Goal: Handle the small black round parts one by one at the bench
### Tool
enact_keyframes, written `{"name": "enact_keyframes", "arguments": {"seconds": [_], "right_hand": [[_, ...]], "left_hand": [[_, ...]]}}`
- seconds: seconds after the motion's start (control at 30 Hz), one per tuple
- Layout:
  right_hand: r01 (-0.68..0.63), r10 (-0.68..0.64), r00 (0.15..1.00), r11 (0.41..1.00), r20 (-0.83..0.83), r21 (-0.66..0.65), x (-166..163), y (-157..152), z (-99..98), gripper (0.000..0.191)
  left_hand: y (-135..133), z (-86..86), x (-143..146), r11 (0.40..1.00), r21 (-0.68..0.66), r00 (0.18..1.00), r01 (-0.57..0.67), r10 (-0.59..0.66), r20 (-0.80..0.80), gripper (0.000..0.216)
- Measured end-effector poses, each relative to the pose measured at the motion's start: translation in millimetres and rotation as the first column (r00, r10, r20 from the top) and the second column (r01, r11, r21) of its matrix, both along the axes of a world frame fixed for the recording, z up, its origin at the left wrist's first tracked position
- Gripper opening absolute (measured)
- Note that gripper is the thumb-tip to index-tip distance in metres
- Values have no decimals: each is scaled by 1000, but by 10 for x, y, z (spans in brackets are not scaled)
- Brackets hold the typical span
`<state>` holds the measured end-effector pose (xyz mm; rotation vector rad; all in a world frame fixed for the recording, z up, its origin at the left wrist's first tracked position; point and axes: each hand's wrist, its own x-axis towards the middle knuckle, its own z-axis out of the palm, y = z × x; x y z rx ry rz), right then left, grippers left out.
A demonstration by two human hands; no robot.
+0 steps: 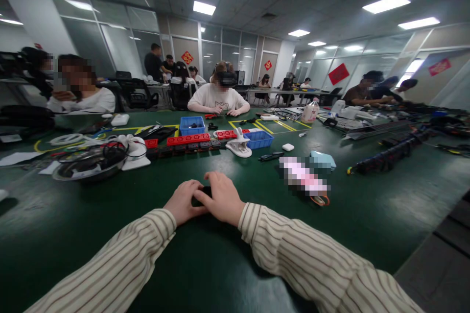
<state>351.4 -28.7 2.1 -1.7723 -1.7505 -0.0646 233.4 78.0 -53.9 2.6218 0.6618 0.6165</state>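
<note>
Low over the green table (235,254), in front of me, my left hand (186,200) and my right hand (222,198) meet. Their fingers curl in from both sides around a small black object (207,190). Most of that object is hidden by the fingers, so its kind cannot be made out. The right thumb lies across its near side, and the left fingertips touch or nearly touch the right hand. Both wrists come out of striped sleeves.
Beyond my hands run red and black power strips (189,139), a white clamp stand (239,145) and blue bins (191,125). A metal bowl with cables (90,163) stands left. To the right lie a pink blurred item (303,176) and a white case (288,147). A person (218,95) sits opposite.
</note>
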Motion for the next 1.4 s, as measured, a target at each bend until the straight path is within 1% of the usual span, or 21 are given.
{"name": "enact_keyframes", "arguments": {"seconds": [0.03, 0.1, 0.17, 0.23, 0.3, 0.4, 0.47, 0.53, 0.63, 0.7, 0.73, 0.83, 0.9, 0.97, 1.07, 1.2, 1.3, 1.4], "right_hand": [[28, -27, 998, 1000, 61, -13, 37, 51, -90, 39], [45, -41, 987, 999, 157, -26, 79, 91, -194, 39], [42, -36, 979, 999, 200, -28, 93, 83, -219, 34], [15, -10, 979, 1000, 203, -20, 100, 63, -208, 30], [-61, 62, 982, 998, 180, -11, 117, 48, -195, 25], [-258, 257, 959, 966, 120, -9, 160, 38, -201, 20], [-368, 367, 928, 930, 62, 5, 185, 38, -220, 25], [-405, 405, 914, 913, -2, 40, 195, 41, -246, 31], [-351, 359, 930, 931, -80, 100, 189, 53, -283, 32], [-272, 283, 953, 956, -106, 113, 185, 70, -307, 32], [-225, 236, 965, 969, -112, 106, 186, 80, -318, 32], [-106, 112, 988, 993, -104, 58, 194, 114, -347, 33], [-80, 82, 994, 996, -76, 31, 196, 128, -358, 33], [-84, 85, 995, 996, -50, 21, 193, 128, -358, 31], [-108, 109, 993, 994, -39, 30, 179, 104, -337, 23], [-189, 190, 981, 981, -29, 33, 168, 62, -305, 15], [-246, 247, 968, 969, -33, 39, 171, 47, -302, 20], [-238, 241, 969, 969, -49, 68, 174, 53, -313, 27]], "left_hand": [[2, 7, 0, 1000, 14, 1000, 7, -6, -18, 36], [10, 23, -1, 999, 25, 999, 22, -21, -43, 32], [23, 36, -7, 999, -2, 999, 37, -37, -38, 31], [45, 45, -19, 997, -31, 998, 63, -64, -28, 30], [73, 52, -37, 994, -49, 995, 95, -96, -25, 32], [110, 62, -62, 988, -60, 990, 139, -141, -25, 31], [123, 64, -73, 984, -71, 986, 164, -166, -29, 29], [127, 58, -79, 982, -76, 984, 175, -178, -31, 33], [116, 36, -80, 988, -39, 987, 153, -154, -51, 52], [96, 24, -74, 994, 5, 991, 108, -107, -78, 64], [81, 22, -69, 997, 25, 993, 79, -77, -87, 66], [27, 31, -50, 998, 68, 995, 11, -4, -97, 55], [-7, 42, -37, 996, 92, 994, 2, 8, -111, 45], [-30, 53, -29, 995, 103, 993, 12, 1, -121, 39], [-40, 66, -27, 994, 99, 994, 41, -30, -109, 38], [-16, 61, -40, 991, 65, 992, 116, -112, -64, 36], [16, 21, -47, 989, 54, 989, 139, -136, -57, 37], [36, -24, -47, 994, 38, 992, 100, -97, -85, 52]]}}
